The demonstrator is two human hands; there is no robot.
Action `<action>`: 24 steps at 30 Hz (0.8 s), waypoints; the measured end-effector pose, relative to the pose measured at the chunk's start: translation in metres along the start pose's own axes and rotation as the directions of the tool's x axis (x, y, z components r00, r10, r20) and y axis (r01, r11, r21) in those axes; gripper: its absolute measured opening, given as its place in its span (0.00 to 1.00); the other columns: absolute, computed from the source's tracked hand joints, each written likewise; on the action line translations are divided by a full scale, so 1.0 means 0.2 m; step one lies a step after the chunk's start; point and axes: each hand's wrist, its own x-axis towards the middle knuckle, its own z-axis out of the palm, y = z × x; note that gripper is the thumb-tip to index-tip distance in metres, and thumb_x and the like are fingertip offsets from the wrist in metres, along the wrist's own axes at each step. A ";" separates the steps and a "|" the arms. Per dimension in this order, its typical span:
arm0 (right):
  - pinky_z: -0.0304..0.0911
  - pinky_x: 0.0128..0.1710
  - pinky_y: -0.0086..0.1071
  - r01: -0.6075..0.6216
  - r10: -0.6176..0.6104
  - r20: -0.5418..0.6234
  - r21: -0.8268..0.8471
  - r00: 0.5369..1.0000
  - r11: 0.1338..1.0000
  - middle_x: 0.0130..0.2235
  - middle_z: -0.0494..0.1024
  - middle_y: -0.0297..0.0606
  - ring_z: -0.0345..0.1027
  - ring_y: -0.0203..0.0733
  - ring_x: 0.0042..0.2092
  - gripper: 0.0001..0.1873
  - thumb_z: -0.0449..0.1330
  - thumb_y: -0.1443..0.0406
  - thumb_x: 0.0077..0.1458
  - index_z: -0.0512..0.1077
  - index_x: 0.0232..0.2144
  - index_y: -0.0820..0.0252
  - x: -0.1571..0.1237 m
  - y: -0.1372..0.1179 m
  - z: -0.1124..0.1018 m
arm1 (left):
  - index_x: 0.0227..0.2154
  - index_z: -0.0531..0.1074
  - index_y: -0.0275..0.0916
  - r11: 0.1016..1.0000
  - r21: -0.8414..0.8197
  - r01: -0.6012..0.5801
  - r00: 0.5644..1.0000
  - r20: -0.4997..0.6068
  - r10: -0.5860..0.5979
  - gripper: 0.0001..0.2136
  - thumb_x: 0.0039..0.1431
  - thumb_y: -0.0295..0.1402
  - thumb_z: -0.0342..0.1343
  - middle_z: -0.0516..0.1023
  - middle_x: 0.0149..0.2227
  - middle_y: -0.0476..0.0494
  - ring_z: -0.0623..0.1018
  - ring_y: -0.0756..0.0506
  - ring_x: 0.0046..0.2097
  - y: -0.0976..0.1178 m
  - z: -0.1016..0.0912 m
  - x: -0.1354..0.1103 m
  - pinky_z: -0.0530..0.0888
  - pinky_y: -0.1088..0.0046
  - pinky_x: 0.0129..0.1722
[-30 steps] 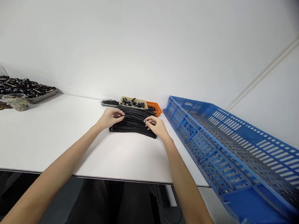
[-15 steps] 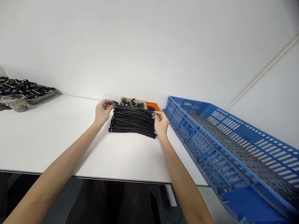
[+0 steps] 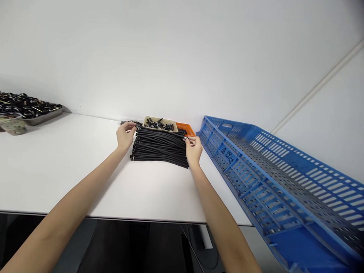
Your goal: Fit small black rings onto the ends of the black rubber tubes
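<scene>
Pinch at both far corners

Left hand [image 3: 125, 137] and right hand [image 3: 194, 150] look closed, thumb to fingers, on opposite ends of the black tubes [image 3: 160, 147] mid-frame, maybe keeping the row straight. Cream tray [image 3: 168, 121] and orange basket [image 3: 190, 129] sit right behind, handy I guess; blue crate [image 3: 282, 197] hogs frame right.

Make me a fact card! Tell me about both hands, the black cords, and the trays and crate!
Left hand: fingertips at the back left corner of the black cords
Right hand: fingertips at their back right corner
Cords: side by side on the white table
Behind cords: cream tray, orange basket
Right side: blue crate
Left side: metal tray of black parts, clear cup
</scene>
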 end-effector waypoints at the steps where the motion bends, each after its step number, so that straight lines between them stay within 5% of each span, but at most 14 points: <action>1: 0.67 0.39 0.36 -0.006 0.006 -0.011 0.003 1.000 1.000 0.34 0.79 0.41 0.74 0.44 0.38 0.09 0.58 0.58 0.53 0.68 0.31 0.58 0.00 0.00 0.00 | 0.34 0.77 0.38 1.000 0.010 0.007 1.000 0.020 -0.008 0.07 0.52 0.28 0.56 0.81 0.38 0.43 0.79 0.45 0.42 0.01 0.00 0.00 0.74 0.65 0.49; 15: 0.63 0.46 0.41 -0.092 0.078 -0.078 -0.195 0.994 0.976 0.38 0.79 0.44 0.70 0.45 0.37 0.14 0.55 0.60 0.50 0.78 0.34 0.61 0.03 0.12 -0.03 | 0.42 0.76 0.37 0.979 0.203 -0.006 0.994 0.106 -0.016 0.13 0.59 0.32 0.50 0.79 0.47 0.38 0.77 0.41 0.47 0.03 -0.02 -0.05 0.71 0.60 0.50; 21: 0.63 0.46 0.42 0.009 -0.016 -0.039 -0.191 0.999 0.982 0.38 0.76 0.43 0.69 0.46 0.38 0.12 0.54 0.63 0.52 0.75 0.34 0.60 0.01 0.07 -0.04 | 0.39 0.75 0.38 0.935 0.261 -0.240 0.968 0.136 0.211 0.10 0.58 0.32 0.51 0.76 0.43 0.39 0.75 0.42 0.46 0.06 -0.06 -0.08 0.71 0.61 0.49; 24: 0.63 0.46 0.41 0.159 -0.156 0.031 -0.205 0.987 0.966 0.37 0.76 0.41 0.68 0.46 0.39 0.09 0.54 0.64 0.53 0.74 0.33 0.58 -0.01 0.01 -0.05 | 0.38 0.75 0.39 0.847 0.298 -0.441 0.890 0.271 0.368 0.08 0.56 0.31 0.53 0.75 0.41 0.41 0.72 0.41 0.47 0.08 -0.09 -0.11 0.69 0.61 0.50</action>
